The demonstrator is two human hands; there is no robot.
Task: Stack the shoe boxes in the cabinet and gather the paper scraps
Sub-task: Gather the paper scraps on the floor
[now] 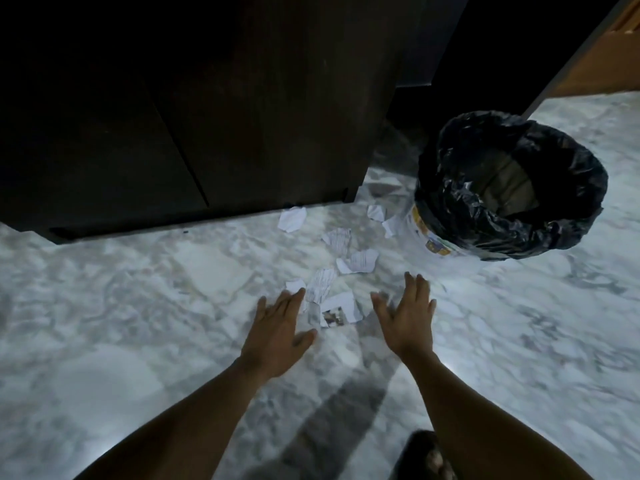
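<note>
Several torn white paper scraps (337, 308) lie scattered on the marble floor, from between my hands up to the cabinet's foot, where one scrap (292, 218) rests. My left hand (280, 323) is open, fingers spread, just left of the nearest scraps and holding nothing. To their right, my right hand (407, 315) is open too, palm down. The dark wooden cabinet (194, 109) fills the upper left with its doors closed. No shoe boxes are in view.
A round bin (509, 188) lined with a black plastic bag stands on the floor at the right, beside the scraps. A wooden wall or door edge (588, 60) runs along the top right. My foot in a sandal (427, 457) shows at the bottom.
</note>
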